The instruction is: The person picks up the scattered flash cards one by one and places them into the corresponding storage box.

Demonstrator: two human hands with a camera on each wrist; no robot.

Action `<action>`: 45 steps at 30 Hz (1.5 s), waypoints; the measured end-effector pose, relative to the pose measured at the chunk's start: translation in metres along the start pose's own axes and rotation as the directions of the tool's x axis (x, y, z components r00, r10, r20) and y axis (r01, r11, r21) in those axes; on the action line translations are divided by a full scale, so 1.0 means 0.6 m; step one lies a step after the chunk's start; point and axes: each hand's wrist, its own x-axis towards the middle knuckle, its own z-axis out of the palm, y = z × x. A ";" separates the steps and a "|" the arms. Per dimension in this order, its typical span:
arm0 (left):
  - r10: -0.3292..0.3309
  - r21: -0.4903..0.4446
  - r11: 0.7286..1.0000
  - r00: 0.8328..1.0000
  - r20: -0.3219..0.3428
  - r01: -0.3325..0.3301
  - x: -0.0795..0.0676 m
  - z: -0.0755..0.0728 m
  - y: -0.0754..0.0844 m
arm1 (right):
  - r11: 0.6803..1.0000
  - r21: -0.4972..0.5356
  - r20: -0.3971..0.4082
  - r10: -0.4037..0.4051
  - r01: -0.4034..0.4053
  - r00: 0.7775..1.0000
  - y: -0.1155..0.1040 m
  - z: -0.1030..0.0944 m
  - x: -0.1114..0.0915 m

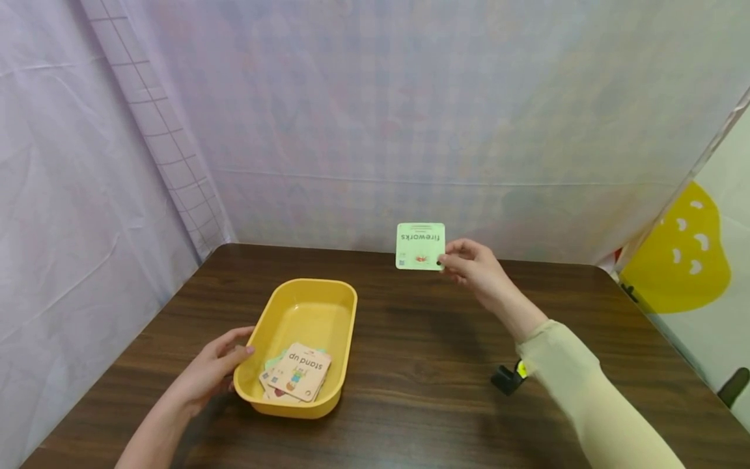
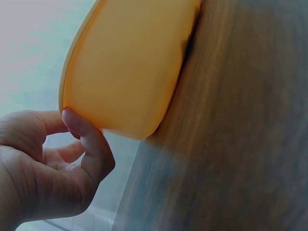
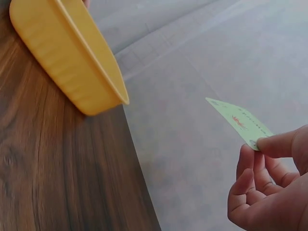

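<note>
A green flash card (image 1: pixel 420 246) printed "fireworks" is pinched at one corner between the thumb and fingers of my right hand (image 1: pixel 477 270), held up above the far part of the table. The card (image 3: pixel 240 122) tilts in the right wrist view. My left hand (image 1: pixel 213 365) grips the near left rim of a yellow plastic basin (image 1: pixel 347 332); the left wrist view shows fingers curled against the basin's outer wall (image 2: pixel 125 72). Inside the basin's near end lies a loose pile of cards, topped by a pinkish "stand up" card (image 1: pixel 301 372). Cards beneath it are partly hidden.
The dark wood table (image 1: pixel 410 404) runs back to a pale curtain (image 1: pixel 410 130). A small black object with a yellow part (image 1: pixel 507 379) lies near my right forearm. A yellow shape with white marks (image 1: pixel 682 254) stands beyond the table's right edge.
</note>
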 end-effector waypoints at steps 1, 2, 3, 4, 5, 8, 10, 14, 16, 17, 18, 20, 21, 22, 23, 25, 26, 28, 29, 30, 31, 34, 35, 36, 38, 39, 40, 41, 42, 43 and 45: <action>0.002 -0.001 1.000 1.000 0.001 -0.002 0.000 0.000 0.000 | 1.000 0.007 0.008 0.003 -0.003 1.000 -0.002 0.003 0.000; 0.003 -0.003 1.000 1.000 0.002 -0.003 0.000 0.000 0.000 | 1.000 0.015 0.014 0.006 -0.006 1.000 -0.004 0.006 0.001; 0.004 -0.005 1.000 1.000 0.003 -0.004 0.001 -0.001 0.000 | 1.000 0.024 0.021 0.007 -0.008 1.000 -0.007 0.009 0.002; 0.006 -0.005 1.000 1.000 0.004 -0.006 0.001 -0.001 0.000 | 1.000 0.028 0.027 0.008 -0.008 1.000 -0.009 0.012 0.003; 0.007 -0.006 1.000 1.000 0.005 -0.007 0.001 -0.001 0.000 | 0.999 0.035 0.033 0.006 -0.007 0.999 -0.011 0.016 0.003; 0.006 -0.006 1.000 1.000 0.006 -0.006 0.000 -0.001 0.000 | 0.998 0.058 0.052 -0.001 -0.002 0.999 -0.018 0.028 0.007; 0.004 -0.005 1.000 1.000 0.005 -0.004 0.000 -0.001 0.000 | 0.998 0.065 0.067 -0.002 -0.002 0.998 -0.022 0.037 0.009; 0.000 -0.002 1.000 1.000 0.004 0.000 0.000 0.000 0.001 | 0.998 0.059 0.096 0.011 -0.017 0.995 -0.032 0.056 0.015; 0.001 -0.002 1.000 1.000 0.003 -0.001 0.000 0.000 0.001 | 0.999 0.044 0.111 0.023 -0.028 0.994 -0.037 0.065 0.018; 0.001 -0.002 1.000 1.000 0.002 -0.001 0.000 0.000 0.001 | 0.999 0.039 0.119 0.031 -0.036 0.992 -0.039 0.070 0.020; 0.002 -0.002 1.000 1.000 0.002 -0.002 0.000 0.000 0.000 | 0.998 0.036 0.127 0.040 -0.045 0.991 -0.042 0.074 0.022; 0.002 -0.001 1.000 1.000 0.000 -0.002 0.000 -0.001 0.000 | 0.998 0.030 0.139 0.058 -0.062 0.989 -0.047 0.082 0.026; 0.002 0.000 1.000 1.000 -0.001 -0.002 0.000 -0.001 0.000 | 0.997 0.029 0.146 0.063 -0.068 0.987 -0.049 0.085 0.027; 0.001 0.000 1.000 1.000 -0.002 -0.001 0.000 -0.001 0.000 | 0.997 0.029 0.153 0.067 -0.072 0.986 -0.051 0.088 0.029; 0.000 0.001 1.000 1.000 -0.002 0.000 0.000 -0.001 -0.001 | 0.997 0.031 0.159 0.070 -0.076 0.985 -0.053 0.091 0.031; -0.001 0.002 1.000 1.000 -0.003 0.001 0.000 -0.001 -0.001 | 0.997 0.025 0.172 0.070 -0.075 0.983 -0.057 0.097 0.033; -0.001 0.002 1.000 1.000 -0.003 0.001 0.000 -0.001 -0.001 | 0.997 0.021 0.179 0.066 -0.071 0.982 -0.058 0.099 0.034; 0.000 0.001 1.000 1.000 -0.004 0.000 -0.001 -0.001 -0.001 | 0.998 0.007 0.195 0.061 -0.063 0.979 -0.061 0.104 0.035; 0.001 0.001 1.000 1.000 -0.004 -0.001 -0.001 -0.001 0.000 | 0.998 -0.003 0.204 0.060 -0.060 0.977 -0.062 0.107 0.035; 0.002 0.000 1.000 1.000 -0.005 -0.002 -0.001 0.000 0.000 | 0.998 -0.016 0.214 0.060 -0.058 0.975 -0.063 0.109 0.035; 0.002 -0.001 1.000 1.000 -0.006 -0.002 -0.001 0.000 0.000 | 0.998 -0.026 0.222 0.061 -0.057 0.973 -0.063 0.112 0.036; 0.004 -0.001 1.000 1.000 -0.005 -0.004 -0.001 0.001 0.000 | 0.995 -0.080 0.249 0.072 -0.053 0.966 -0.063 0.123 0.035; 0.005 -0.002 1.000 1.000 -0.004 -0.005 -0.001 0.001 0.000 | 0.994 -0.098 0.257 0.078 -0.055 0.963 -0.062 0.127 0.034; 0.005 -0.002 1.000 1.000 -0.004 -0.005 -0.001 0.001 0.000 | 0.991 -0.120 0.267 0.085 -0.055 0.960 -0.062 0.131 0.034; 0.009 -0.003 1.000 1.000 -0.002 -0.009 -0.001 0.001 0.000 | 0.986 -0.160 0.286 0.099 -0.054 0.953 -0.064 0.139 0.032; 0.010 -0.003 1.000 1.000 -0.001 -0.010 -0.001 0.001 0.000 | 0.982 -0.180 0.298 0.106 -0.053 0.949 -0.065 0.143 0.031; 0.010 -0.004 1.000 1.000 -0.003 -0.010 -0.001 0.001 0.000 | 0.979 -0.196 0.311 0.112 -0.051 0.944 -0.067 0.147 0.030; 0.011 -0.004 1.000 1.000 -0.004 -0.011 -0.001 0.001 0.000 | 0.976 -0.213 0.323 0.115 -0.046 0.939 -0.069 0.151 0.029; 0.011 -0.005 1.000 1.000 -0.005 -0.011 -0.001 0.001 0.000 | 0.972 -0.231 0.336 0.118 -0.040 0.935 -0.071 0.156 0.029; 0.010 -0.005 1.000 1.000 -0.005 -0.010 -0.001 0.001 0.000 | 0.968 -0.249 0.348 0.120 -0.031 0.930 -0.073 0.160 0.029; 0.008 -0.003 1.000 1.000 -0.005 -0.008 -0.001 0.001 0.000 | 0.958 -0.288 0.372 0.122 -0.011 0.920 -0.079 0.168 0.030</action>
